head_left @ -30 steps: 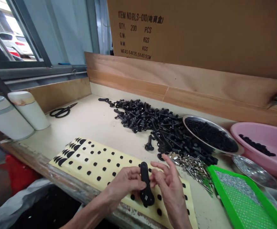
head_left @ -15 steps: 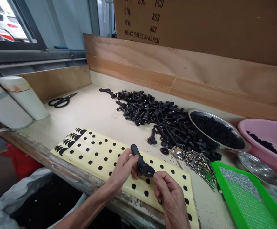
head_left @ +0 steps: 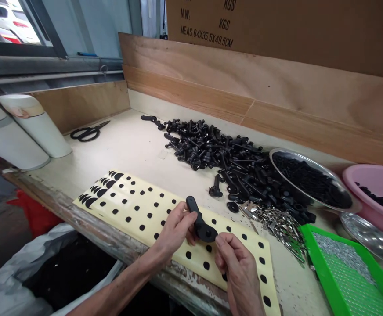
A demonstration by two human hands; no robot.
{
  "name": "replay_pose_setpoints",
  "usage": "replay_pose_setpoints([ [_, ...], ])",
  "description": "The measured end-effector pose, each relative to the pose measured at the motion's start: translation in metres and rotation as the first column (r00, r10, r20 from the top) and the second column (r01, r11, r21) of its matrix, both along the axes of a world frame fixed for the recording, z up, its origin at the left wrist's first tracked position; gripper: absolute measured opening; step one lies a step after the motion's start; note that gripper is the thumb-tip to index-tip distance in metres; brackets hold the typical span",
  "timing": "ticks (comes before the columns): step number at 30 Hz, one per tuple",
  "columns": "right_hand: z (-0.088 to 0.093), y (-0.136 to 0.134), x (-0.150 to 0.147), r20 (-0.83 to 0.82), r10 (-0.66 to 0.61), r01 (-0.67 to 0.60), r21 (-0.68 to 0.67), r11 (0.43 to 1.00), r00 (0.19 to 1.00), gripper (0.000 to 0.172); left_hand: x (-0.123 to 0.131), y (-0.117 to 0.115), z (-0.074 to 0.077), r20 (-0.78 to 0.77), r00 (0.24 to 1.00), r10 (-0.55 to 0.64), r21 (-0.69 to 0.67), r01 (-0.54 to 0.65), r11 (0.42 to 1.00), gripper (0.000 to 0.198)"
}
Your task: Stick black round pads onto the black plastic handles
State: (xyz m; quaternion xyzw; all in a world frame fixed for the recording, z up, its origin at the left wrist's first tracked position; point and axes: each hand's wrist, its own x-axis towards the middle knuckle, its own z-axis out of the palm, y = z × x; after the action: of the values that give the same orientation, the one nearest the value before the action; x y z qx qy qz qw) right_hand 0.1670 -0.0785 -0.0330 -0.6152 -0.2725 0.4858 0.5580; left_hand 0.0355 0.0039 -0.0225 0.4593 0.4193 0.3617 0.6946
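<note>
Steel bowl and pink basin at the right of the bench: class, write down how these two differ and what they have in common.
The steel bowl is shiny metal, while the pink basin is pink plastic. The steel bowl is filled with small black pieces; the pink basin holds only a thin patch of them. The steel bowl stands against the pile of black parts, while the pink basin sits farther right, cut off by the picture's edge. Both are round, open containers holding small black pieces.

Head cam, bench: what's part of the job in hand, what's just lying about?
Job in hand:
- black plastic lever, held in the left hand, right hand beside its round end
- sticker sheet with black dots, beneath them
- heap of matching black levers

Lying about:
- black-handled scissors
- white cylindrical container
- cardboard carton
- green tray
</note>
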Motion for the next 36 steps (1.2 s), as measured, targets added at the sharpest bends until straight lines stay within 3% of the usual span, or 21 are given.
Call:
replay_pose_setpoints([
  [3, -0.0005, -0.0010, 0.0002, -0.020, -0.050, 0.051, 0.021, 0.998, 0.999, 0.033, -0.0003, -0.0007, -0.0004, -0.017, 1.000, 0.012, 0.009, -0.012, 1.000, 0.018],
  [10, -0.0032, 0.0016, -0.0020, 0.016, 0.039, -0.038, -0.050, 0.998, 0.999, 0.035, -0.0013, -0.0006, -0.0011, -0.007, 1.000, 0.002, 0.010, -0.002, 1.000, 0.018],
  [36, -0.0078, 0.0054, -0.0042, 0.041, -0.003, 0.006, -0.075, 0.997, 0.999, 0.036, -0.0013, 0.0012, -0.0038, 0.037, 0.999, -0.015, 0.010, 0.014, 1.000, 0.017],
])
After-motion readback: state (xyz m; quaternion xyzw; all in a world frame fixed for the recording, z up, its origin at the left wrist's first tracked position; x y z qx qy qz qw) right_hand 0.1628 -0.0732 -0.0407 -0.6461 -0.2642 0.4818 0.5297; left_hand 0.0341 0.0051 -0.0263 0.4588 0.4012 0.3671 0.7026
